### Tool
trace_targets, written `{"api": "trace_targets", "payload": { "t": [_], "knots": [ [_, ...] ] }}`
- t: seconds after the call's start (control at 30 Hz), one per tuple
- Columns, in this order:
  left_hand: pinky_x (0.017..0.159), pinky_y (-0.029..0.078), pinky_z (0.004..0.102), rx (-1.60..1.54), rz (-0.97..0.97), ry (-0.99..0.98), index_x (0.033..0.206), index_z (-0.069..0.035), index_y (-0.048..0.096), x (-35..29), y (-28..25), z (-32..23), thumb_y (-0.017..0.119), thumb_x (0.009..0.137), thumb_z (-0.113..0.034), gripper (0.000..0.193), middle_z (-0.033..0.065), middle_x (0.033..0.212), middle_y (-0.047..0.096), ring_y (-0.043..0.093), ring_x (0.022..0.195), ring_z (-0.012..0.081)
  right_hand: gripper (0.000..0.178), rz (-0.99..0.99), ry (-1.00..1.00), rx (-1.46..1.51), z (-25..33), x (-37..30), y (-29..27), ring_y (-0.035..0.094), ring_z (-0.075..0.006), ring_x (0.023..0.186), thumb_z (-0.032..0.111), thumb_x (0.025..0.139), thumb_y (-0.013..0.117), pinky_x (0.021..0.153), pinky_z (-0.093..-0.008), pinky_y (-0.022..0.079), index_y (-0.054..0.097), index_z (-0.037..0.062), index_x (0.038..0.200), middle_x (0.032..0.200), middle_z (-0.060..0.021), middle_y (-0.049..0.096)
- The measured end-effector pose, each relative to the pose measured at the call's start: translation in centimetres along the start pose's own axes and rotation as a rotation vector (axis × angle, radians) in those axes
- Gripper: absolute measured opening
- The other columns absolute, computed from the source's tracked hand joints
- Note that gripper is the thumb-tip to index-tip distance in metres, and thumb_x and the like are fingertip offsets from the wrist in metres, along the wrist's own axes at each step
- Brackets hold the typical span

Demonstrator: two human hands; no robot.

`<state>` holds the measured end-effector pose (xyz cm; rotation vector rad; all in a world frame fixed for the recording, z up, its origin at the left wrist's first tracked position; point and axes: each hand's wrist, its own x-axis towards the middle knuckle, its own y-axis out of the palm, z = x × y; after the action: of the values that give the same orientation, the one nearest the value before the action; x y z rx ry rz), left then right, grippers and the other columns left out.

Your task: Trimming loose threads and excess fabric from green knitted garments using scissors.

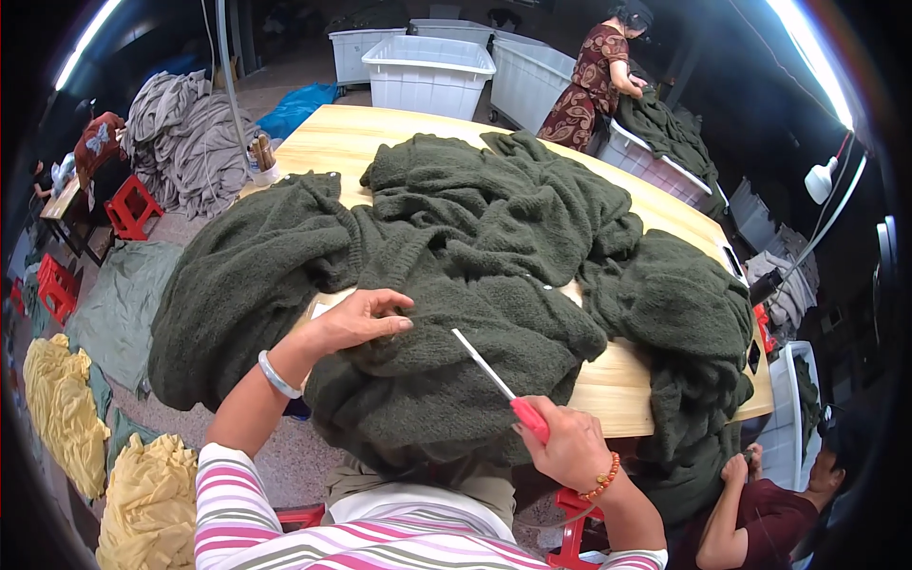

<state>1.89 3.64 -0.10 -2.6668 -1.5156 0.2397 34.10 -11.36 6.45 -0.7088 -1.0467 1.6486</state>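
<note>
A dark green knitted garment (418, 399) lies bunched before me, spilling over the near table edge toward my lap. My left hand (359, 319) rests over it, thumb and index finger apart, with no cloth visibly pinched. My right hand (568, 448) is closed round the pinkish-red handle of a slim metal tool (486, 365). Its narrow silver shaft points up and left over the knit; the exact kind of tool cannot be made out. More green knitwear (499, 204) is heaped beyond my hands, with further bundles to the left and right.
The pale wooden table (627, 389) carries the heaps. A co-worker (793, 503) sits close at the right handling green cloth; another person (598, 76) stands beyond the table by a white bin. Several white bins (427, 81) stand behind. Yellow cloth (147, 503) lies at the lower left.
</note>
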Motion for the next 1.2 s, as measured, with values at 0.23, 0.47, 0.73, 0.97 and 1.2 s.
{"api": "trace_targets", "payload": {
  "t": [0.23,0.47,0.73,0.97,1.2],
  "knots": [
    [0.065,0.045,0.0243,0.365,-0.107,0.42,0.119,0.001,0.062,5.7,6.0,0.4,0.075,0.084,-0.026,0.046,0.0034,0.087,0.066,0.055,0.075,0.0075,0.027,-0.037,0.105,-0.084,-1.1,-1.0,-1.0,0.066,-0.0387,0.07,0.019,0.085,0.067,0.066,-0.0446,0.052,0.062,0.0077,0.11,0.073,-0.0169,0.066],
    [0.064,0.046,0.0207,0.108,-0.034,0.048,0.093,0.002,0.07,7.4,8.0,1.0,0.071,0.087,-0.013,0.017,-0.0021,0.079,0.067,0.056,0.071,0.0026,0.026,0.09,0.178,-0.22,-1.7,-2.9,-2.2,0.066,-0.0371,0.064,0.025,0.087,0.063,0.063,-0.0472,0.052,0.061,0.0103,0.108,0.067,-0.017,0.065],
    [0.063,0.047,0.0219,-0.089,-0.129,0.111,0.094,0.003,0.07,5.5,7.8,-0.8,0.07,0.089,-0.013,0.017,-0.0011,0.078,0.067,0.056,0.071,0.0033,0.027,0.12,0.173,-0.157,-1.2,-1.7,-2.6,0.065,-0.0366,0.065,0.024,0.087,0.067,0.065,-0.0454,0.052,0.062,0.0088,0.108,0.067,-0.0146,0.065],
    [0.073,0.047,0.0207,-0.085,0.027,0.018,0.104,0.001,0.069,3.9,3.5,-1.5,0.056,0.1,-0.028,0.032,-0.0002,0.087,0.068,0.058,0.082,0.0044,0.025,0.083,0.131,-0.093,-0.3,-0.6,-1.4,0.066,-0.0374,0.07,0.021,0.086,0.067,0.067,-0.044,0.052,0.062,0.007,0.107,0.073,-0.0159,0.066],
    [0.086,0.047,0.0275,0.401,0.061,-0.051,0.115,0.001,0.065,0.7,-3.6,0.0,0.054,0.099,-0.037,0.043,0.0046,0.099,0.069,0.06,0.093,0.0125,0.025,0.047,0.1,-0.058,0.1,-0.3,-0.9,0.065,-0.0384,0.071,0.018,0.085,0.068,0.066,-0.044,0.051,0.061,0.0067,0.107,0.075,-0.0163,0.066]
  ]
}}
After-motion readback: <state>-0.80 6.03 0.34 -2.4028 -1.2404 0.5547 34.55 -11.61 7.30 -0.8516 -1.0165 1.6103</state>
